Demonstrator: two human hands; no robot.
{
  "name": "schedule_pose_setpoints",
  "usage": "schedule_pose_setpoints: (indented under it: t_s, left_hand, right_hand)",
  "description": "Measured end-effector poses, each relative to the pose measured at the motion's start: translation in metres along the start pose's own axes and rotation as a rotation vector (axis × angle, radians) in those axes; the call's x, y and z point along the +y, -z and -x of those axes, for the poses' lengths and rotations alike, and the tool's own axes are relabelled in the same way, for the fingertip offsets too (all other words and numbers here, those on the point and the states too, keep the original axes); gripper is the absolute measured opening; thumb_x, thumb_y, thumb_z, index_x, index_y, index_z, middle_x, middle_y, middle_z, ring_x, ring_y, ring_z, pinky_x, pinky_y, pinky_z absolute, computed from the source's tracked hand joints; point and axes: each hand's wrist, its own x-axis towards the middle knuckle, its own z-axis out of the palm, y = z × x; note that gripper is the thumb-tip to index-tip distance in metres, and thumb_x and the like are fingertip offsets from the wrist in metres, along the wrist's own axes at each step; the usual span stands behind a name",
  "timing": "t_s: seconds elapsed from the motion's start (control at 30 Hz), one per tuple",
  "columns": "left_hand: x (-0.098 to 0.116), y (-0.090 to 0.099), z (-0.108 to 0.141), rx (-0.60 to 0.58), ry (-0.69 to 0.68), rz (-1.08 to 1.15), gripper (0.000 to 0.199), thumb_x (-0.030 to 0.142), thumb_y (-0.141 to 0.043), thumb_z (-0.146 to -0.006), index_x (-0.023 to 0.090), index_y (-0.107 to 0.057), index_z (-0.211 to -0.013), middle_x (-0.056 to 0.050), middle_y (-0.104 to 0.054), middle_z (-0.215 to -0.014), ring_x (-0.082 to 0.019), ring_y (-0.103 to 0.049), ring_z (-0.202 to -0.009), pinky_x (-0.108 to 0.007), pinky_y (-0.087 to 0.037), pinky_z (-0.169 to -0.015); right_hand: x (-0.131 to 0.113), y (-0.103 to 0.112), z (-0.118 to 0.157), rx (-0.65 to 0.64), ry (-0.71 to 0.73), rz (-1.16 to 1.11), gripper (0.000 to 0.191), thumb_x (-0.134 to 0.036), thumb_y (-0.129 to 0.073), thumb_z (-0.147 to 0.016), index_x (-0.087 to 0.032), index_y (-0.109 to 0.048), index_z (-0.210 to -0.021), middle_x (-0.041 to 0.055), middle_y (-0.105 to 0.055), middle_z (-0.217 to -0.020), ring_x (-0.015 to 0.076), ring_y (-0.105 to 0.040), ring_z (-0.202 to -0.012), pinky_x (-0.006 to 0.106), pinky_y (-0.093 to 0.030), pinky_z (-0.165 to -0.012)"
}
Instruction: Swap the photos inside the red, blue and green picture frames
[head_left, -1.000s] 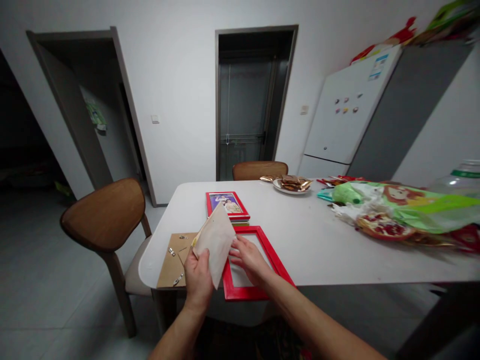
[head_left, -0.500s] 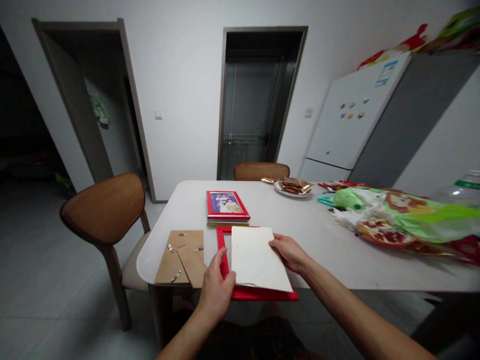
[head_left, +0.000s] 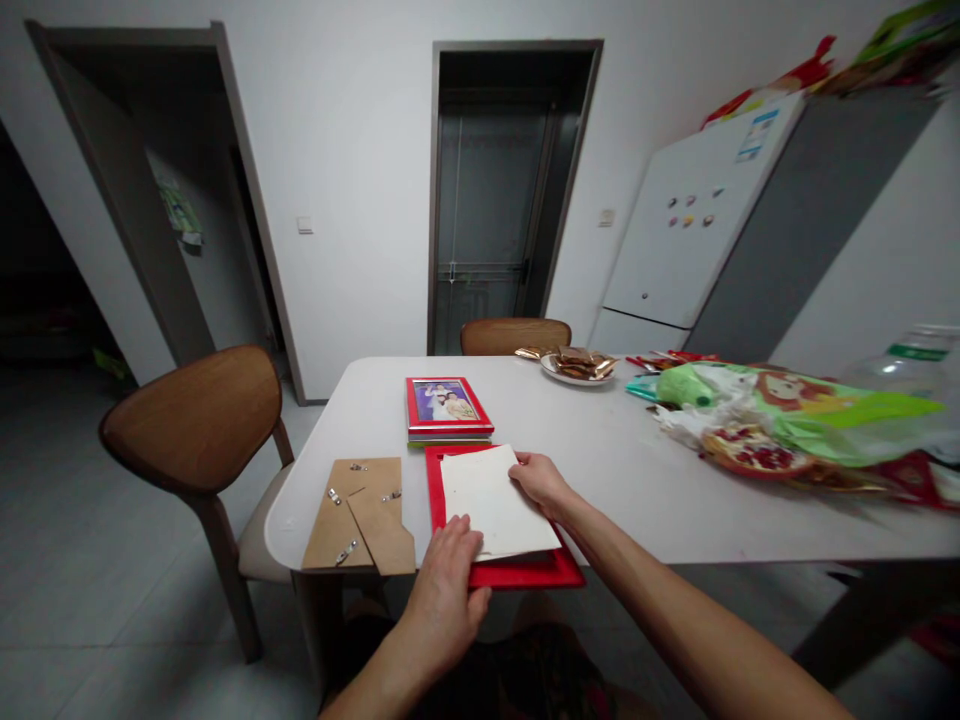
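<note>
A white sheet of card (head_left: 495, 505) lies over a red picture frame (head_left: 532, 573) at the table's near edge, slightly skewed to it. My right hand (head_left: 541, 484) pinches the card's upper right edge between thumb and fingers. At the lower left corner, my left hand (head_left: 444, 572) rests with its fingers laid flat over the card and its thumb apart, near the frame's lower edge. To the left is a brown backing board (head_left: 358, 515) with metal clips and a stand flap. Behind the frame sits a stack topped by a red-framed photo (head_left: 448, 405).
A plate (head_left: 576, 376) of wrapped snacks stands at the far side. On the right lie a cut pomegranate (head_left: 754, 452), green plastic packaging (head_left: 832, 410) and a clear jar (head_left: 919, 360). Wooden chairs stand at the left (head_left: 199, 420) and far side (head_left: 516, 337).
The white card has shifted left over the red frame. My left hand has moved from the frame's left side onto the card's corner; my right hand has followed the card. The view has shifted slightly.
</note>
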Motion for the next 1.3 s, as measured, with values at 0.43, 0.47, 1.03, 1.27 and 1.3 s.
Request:
schedule_pose_setpoints:
  t_s: [0.43,0.47,1.03,1.27,1.3]
  left_hand:
    - [0.002,0.007,-0.001,-0.057,-0.025,-0.057,0.048,0.007,-0.050,-0.065,0.012,-0.044,-0.113,-0.018,-0.041,-0.125,-0.026,-0.035,-0.118,-0.050,-0.029,-0.097]
    - [0.002,0.008,-0.001,-0.066,-0.028,-0.058,0.048,0.007,-0.050,-0.066,0.012,-0.043,-0.113,-0.017,-0.041,-0.125,-0.026,-0.034,-0.118,-0.050,-0.029,-0.097]
    - [0.006,0.013,-0.004,-0.216,-0.011,-0.194,0.042,0.011,-0.049,-0.072,0.012,-0.043,-0.113,-0.014,-0.045,-0.124,-0.023,-0.036,-0.118,-0.050,-0.023,-0.099]
    - [0.009,0.018,-0.005,-0.240,-0.002,-0.204,0.024,0.009,-0.049,-0.072,0.015,-0.052,-0.095,-0.012,-0.048,-0.121,-0.023,-0.037,-0.117,-0.048,-0.023,-0.099]
    - [0.009,0.019,-0.005,-0.245,-0.007,-0.202,0.023,0.009,-0.049,-0.072,0.015,-0.052,-0.095,-0.012,-0.048,-0.121,-0.023,-0.037,-0.117,-0.049,-0.023,-0.099]
  right_hand:
    - [-0.001,-0.004,-0.002,-0.018,0.035,0.151,0.050,-0.005,-0.037,-0.056,-0.009,-0.056,-0.102,0.0033,-0.063,-0.056,0.0128,-0.056,-0.044,0.021,-0.043,-0.044]
    - [-0.001,-0.004,-0.003,-0.014,0.041,0.185,0.050,-0.006,-0.037,-0.057,-0.010,-0.056,-0.103,0.0033,-0.063,-0.058,0.0127,-0.056,-0.045,0.021,-0.043,-0.045]
    - [0.009,-0.018,0.009,0.292,0.312,1.210,0.035,-0.031,-0.040,-0.073,-0.013,-0.058,-0.098,0.0158,-0.053,-0.097,0.0286,-0.046,-0.093,0.037,-0.035,-0.073]
    - [0.012,-0.010,0.010,0.294,0.262,1.046,0.033,-0.032,-0.044,-0.070,-0.021,-0.061,-0.096,0.0113,-0.052,-0.104,0.0274,-0.045,-0.096,0.038,-0.036,-0.073]
    - [0.012,-0.008,0.010,0.287,0.234,0.986,0.032,-0.030,-0.045,-0.069,-0.021,-0.062,-0.094,0.0105,-0.054,-0.103,0.0264,-0.046,-0.095,0.036,-0.037,-0.073]
